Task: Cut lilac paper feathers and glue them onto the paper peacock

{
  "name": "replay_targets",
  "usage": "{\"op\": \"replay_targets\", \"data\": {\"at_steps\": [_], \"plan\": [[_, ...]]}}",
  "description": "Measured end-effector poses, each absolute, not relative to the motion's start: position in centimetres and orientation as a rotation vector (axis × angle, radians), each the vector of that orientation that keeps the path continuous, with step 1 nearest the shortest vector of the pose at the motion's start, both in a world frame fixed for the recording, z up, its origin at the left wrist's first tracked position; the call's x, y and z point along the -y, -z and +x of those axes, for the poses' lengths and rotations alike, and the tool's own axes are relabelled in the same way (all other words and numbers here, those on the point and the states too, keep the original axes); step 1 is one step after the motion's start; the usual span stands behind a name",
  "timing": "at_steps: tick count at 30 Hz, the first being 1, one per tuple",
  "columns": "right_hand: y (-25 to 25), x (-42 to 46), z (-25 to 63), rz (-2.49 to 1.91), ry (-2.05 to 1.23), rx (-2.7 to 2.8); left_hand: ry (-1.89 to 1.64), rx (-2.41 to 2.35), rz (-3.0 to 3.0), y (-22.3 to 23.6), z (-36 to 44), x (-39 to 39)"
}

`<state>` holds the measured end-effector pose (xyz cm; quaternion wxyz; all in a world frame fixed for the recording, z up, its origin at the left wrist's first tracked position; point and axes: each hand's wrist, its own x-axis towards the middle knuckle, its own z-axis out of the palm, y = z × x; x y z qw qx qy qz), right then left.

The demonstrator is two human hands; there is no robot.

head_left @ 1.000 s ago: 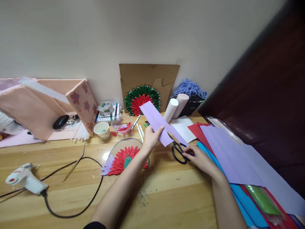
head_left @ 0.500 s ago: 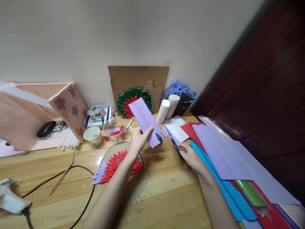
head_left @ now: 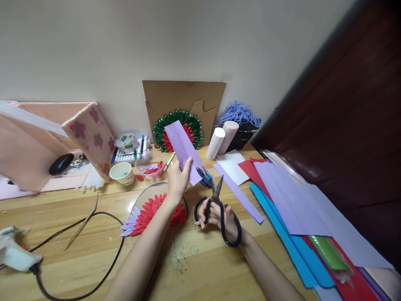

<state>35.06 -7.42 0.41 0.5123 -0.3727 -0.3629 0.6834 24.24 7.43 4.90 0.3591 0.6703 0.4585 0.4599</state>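
Pinched between the thumb and fingers of my left hand [head_left: 178, 177] is a strip of purple paper [head_left: 182, 146], held up at a slant. My right hand [head_left: 219, 217] has its fingers in the black handles of a pair of scissors [head_left: 216, 190]. The blades are parted and point up, just right of the paper's lower end. Below my left forearm lies a round hoop [head_left: 139, 200] with red petals [head_left: 153, 215] and purple petals [head_left: 131, 221] on it. A narrow purple strip [head_left: 239, 194] lies on the table right of the scissors.
Sheets of purple paper [head_left: 291, 200], blue sheets [head_left: 288, 234] and red sheets are stacked at right. A hot glue gun [head_left: 19, 253] with its cord is at left. Behind stand a paper cup [head_left: 122, 173], a plastic bowl [head_left: 149, 163], white rolls [head_left: 215, 144] and cardboard [head_left: 184, 96].
My right hand has brought the scissors left and turned them upright with blades apart. A narrow purple strip now lies on the table at right. The held paper has shifted slightly left.
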Motion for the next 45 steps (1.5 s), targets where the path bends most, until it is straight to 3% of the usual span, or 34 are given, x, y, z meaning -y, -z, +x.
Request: {"op": "replay_targets", "data": {"at_steps": [10,29,45], "plan": [[-0.3,7.7,34.5,-1.022,-1.624,1.083,-1.181,-1.252,1.833,-4.7,25.4,-5.8],[-0.1,7.0,34.9,-1.017,-1.646,0.997,-1.151,-1.235,1.867,-4.2,26.0,-5.0],[3.0,6.6,35.1,-0.89,-1.718,0.819,-1.083,-1.182,1.781,-4.0,25.6,-6.0]]}}
